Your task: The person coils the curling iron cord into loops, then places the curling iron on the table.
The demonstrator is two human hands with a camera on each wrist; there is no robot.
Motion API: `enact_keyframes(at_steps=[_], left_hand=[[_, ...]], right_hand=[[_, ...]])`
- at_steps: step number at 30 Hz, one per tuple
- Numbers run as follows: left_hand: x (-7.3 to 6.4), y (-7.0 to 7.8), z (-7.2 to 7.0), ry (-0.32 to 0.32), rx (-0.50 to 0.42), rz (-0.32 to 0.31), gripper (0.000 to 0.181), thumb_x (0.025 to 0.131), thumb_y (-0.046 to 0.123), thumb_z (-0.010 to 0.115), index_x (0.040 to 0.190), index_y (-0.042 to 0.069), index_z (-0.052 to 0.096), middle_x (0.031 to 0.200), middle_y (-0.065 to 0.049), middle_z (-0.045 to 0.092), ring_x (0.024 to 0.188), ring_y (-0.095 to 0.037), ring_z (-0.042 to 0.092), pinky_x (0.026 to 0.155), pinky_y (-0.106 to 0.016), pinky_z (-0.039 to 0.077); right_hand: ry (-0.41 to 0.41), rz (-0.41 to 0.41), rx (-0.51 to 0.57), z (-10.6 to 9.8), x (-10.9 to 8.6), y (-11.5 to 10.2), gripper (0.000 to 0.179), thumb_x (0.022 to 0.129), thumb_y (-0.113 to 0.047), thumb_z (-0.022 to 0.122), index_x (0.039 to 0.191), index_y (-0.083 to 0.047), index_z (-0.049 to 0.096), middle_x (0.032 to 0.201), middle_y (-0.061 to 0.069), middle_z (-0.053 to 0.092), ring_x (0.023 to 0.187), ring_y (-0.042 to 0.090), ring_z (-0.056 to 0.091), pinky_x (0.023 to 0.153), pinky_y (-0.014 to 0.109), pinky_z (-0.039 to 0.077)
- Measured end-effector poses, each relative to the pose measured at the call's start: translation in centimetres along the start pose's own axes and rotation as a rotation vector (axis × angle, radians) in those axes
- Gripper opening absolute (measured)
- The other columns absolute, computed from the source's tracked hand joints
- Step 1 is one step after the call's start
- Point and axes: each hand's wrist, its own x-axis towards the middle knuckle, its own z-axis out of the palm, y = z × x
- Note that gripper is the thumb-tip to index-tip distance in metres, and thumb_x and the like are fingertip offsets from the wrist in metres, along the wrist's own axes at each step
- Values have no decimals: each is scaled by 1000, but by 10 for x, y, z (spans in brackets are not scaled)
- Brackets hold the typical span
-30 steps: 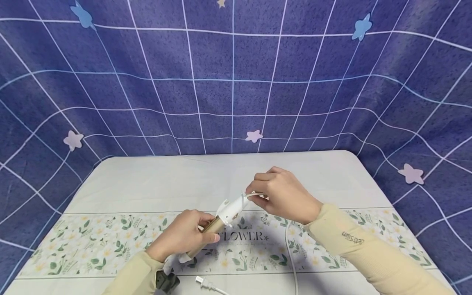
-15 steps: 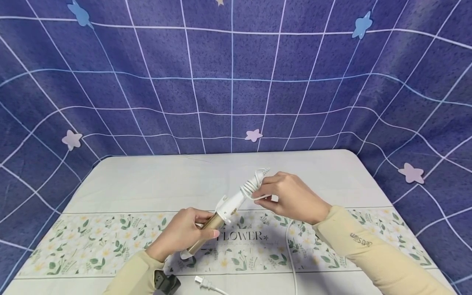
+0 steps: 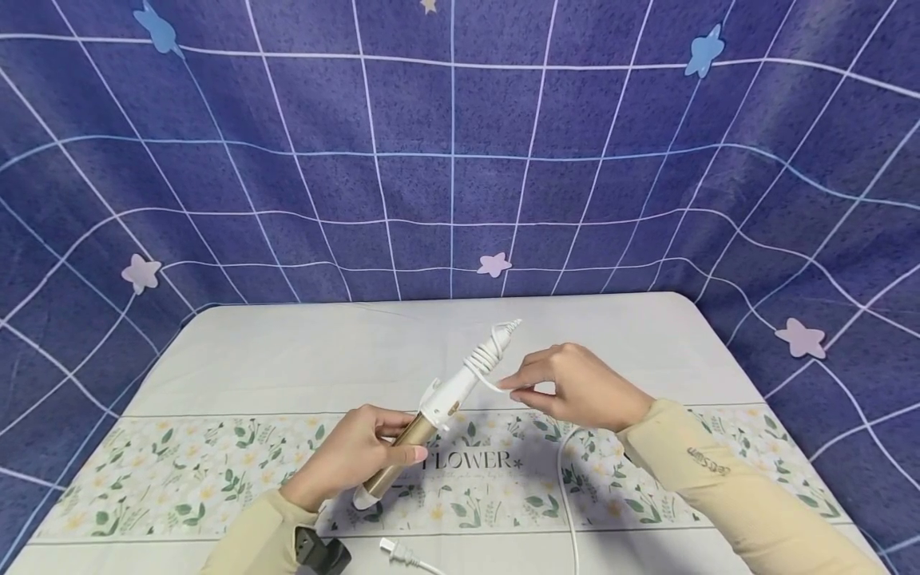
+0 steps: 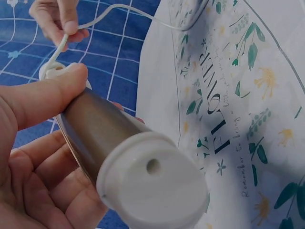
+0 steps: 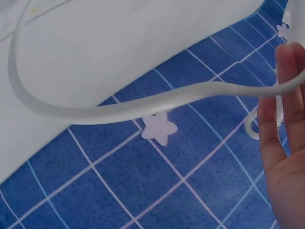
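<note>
My left hand (image 3: pixel 357 451) grips the gold barrel of a curling iron (image 3: pixel 451 397), its white handle tilted up and away to the right. Several turns of white cord wind round the far part of the handle. Just right of those coils, my right hand (image 3: pixel 578 387) pinches the cord (image 3: pixel 492 386) between thumb and fingers, and a short stretch runs from the coils to the fingertips. The left wrist view shows the white end cap (image 4: pixel 157 183) and the left thumb lying along the barrel. In the right wrist view the cord (image 5: pixel 157 102) loops away from the hand.
A white two-pin plug (image 3: pixel 394 549) lies at the table's near edge, below the left hand. The rest of the cord (image 3: pixel 568 495) trails over the floral tablecloth (image 3: pixel 237 471) toward the front. Behind the table hangs a blue gridded curtain (image 3: pixel 402 184).
The right hand has moved right from the handle's end, drawing the cord out beside it. The coils and cord end now show. The left hand keeps its grip nearly in place.
</note>
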Motion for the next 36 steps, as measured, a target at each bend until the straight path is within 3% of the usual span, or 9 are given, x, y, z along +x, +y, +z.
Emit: enact_keyframes(at_steps=[5,11,23,30,36], left_hand=[[-3,0,-3,-41,-86,-21,55,74,28,75,118,-1,59,109,-18,62,75,-24,64,60,-33,53],[-5,2,-6,-68,-166,-16,56,75,23,74,119,-6,56,110,-20,61,80,-30,64,64,-35,53],[-11,3,-10,-106,-176,-5,50,76,22,73,118,-2,58,105,-14,65,76,-27,63,64,-38,52],[-12,3,-12,-150,-175,28,45,76,20,73,117,5,61,99,-9,67,75,-26,64,64,-39,52],[-11,1,-13,-188,-191,63,41,78,17,71,116,5,61,98,-9,67,76,-26,64,65,-38,52]], right_hand=[[19,32,32,7,-1,7,21,81,-21,68,102,-20,71,88,-13,65,81,0,57,78,23,46],[21,35,34,14,-2,11,28,85,-18,64,112,-21,66,97,-10,65,92,4,57,85,26,45],[-28,119,15,23,-2,14,27,92,-29,53,117,-24,62,107,-9,63,101,7,55,92,33,41],[-19,57,-31,30,-1,14,25,92,-20,54,115,-19,63,109,-5,63,101,9,56,92,31,42],[-40,62,-66,31,2,14,23,91,-15,55,111,-14,65,111,0,63,106,15,55,94,34,41]])
